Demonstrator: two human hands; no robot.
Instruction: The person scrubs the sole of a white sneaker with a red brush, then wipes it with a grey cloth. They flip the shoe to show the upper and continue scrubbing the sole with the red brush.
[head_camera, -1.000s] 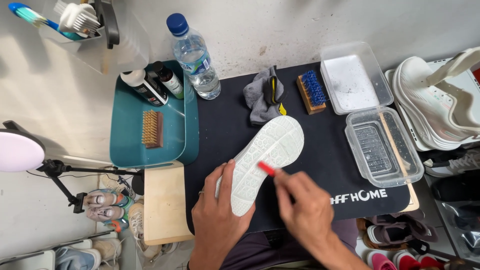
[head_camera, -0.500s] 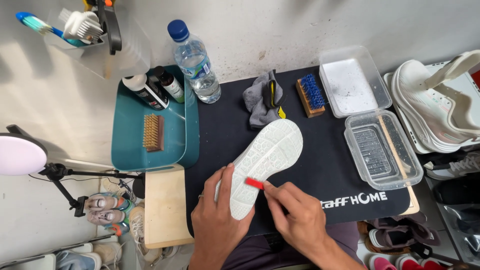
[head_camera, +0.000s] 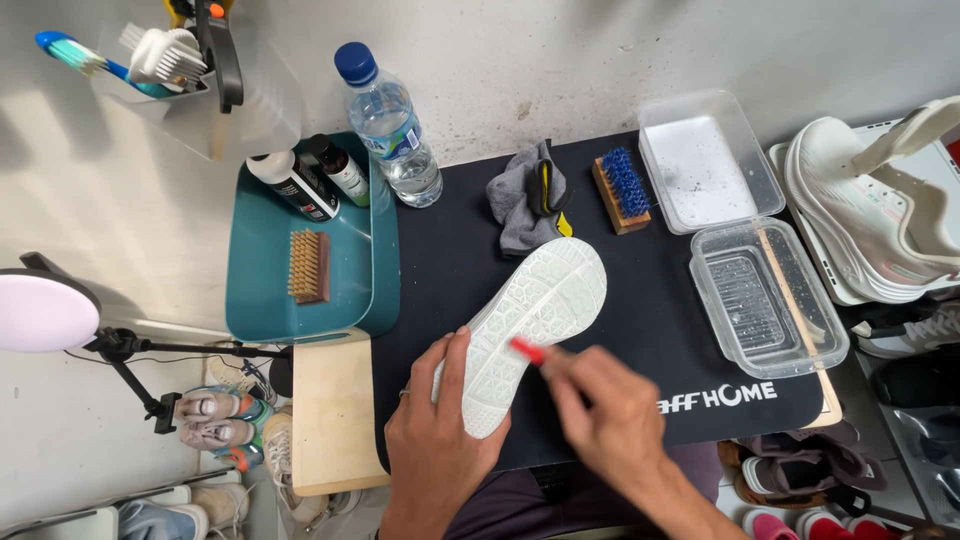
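Note:
A white shoe (head_camera: 535, 320) lies sole up on a black mat (head_camera: 640, 330). My left hand (head_camera: 440, 425) grips the shoe's heel end from the left side. My right hand (head_camera: 605, 410) is closed on a small red-tipped tool (head_camera: 527, 350) whose tip touches the middle of the sole; the hand is blurred with motion.
A teal tray (head_camera: 350, 290) at left holds two bottles (head_camera: 310, 175) and a wooden brush (head_camera: 308, 266). A water bottle (head_camera: 390, 125), grey cloth (head_camera: 530, 200), blue-bristle brush (head_camera: 622, 190) and clear container (head_camera: 765, 295) with its lid (head_camera: 705, 160) stand around. White shoes (head_camera: 880, 210) lie right.
The shoe has been held in the same place. My right hand has shifted the red-tipped tool back and forth a short way along the sole.

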